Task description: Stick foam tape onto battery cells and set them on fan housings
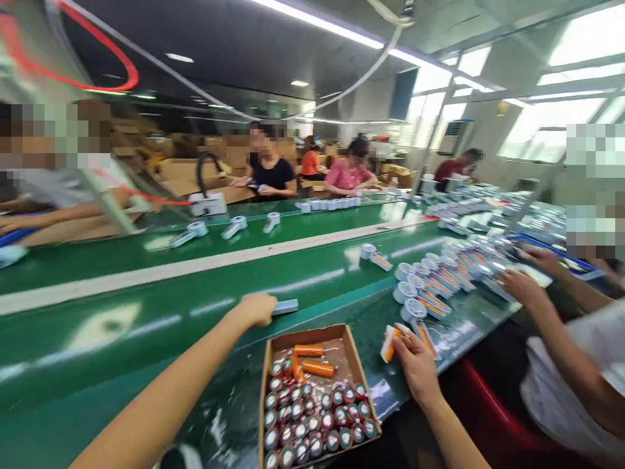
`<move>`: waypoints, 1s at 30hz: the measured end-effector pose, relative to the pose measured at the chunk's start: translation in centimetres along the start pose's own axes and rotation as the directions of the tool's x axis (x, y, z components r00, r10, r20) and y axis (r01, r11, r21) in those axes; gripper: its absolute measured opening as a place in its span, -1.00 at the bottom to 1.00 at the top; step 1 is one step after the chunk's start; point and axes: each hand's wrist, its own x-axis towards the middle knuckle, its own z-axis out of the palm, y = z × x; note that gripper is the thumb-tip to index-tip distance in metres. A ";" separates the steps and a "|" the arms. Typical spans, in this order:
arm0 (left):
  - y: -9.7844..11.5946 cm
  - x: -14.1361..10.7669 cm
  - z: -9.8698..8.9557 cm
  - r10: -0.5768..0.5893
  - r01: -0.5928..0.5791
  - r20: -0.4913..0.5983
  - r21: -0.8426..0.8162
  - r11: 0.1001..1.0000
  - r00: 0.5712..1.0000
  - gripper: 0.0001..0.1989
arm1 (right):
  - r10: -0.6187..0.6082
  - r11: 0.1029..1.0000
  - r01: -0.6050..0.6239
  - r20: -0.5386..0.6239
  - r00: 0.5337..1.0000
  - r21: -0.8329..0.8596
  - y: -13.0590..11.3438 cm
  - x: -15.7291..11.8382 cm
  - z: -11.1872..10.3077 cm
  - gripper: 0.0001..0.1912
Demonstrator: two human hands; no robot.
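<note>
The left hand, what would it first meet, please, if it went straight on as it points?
Following its forearm, the left hand would probably cross green belt and reach the pale strip first, though depth is unclear.

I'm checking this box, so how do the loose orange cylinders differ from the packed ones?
The loose cylinders lie on their sides; the packed cylinders stand on end. The loose cylinders show long orange sides, while the packed cylinders mostly show dark round ends with pale centers. The loose ones are few, the packed ones many. Both are in the cardboard box.
</note>
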 end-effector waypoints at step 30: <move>-0.5 0.2 5.2 0.012 -0.032 0.388 0.045 0.998 0.922 -0.78 | 0.159 0.128 0.922 0.925 0.346 -0.367 -4.9 8.7 22.1 -0.89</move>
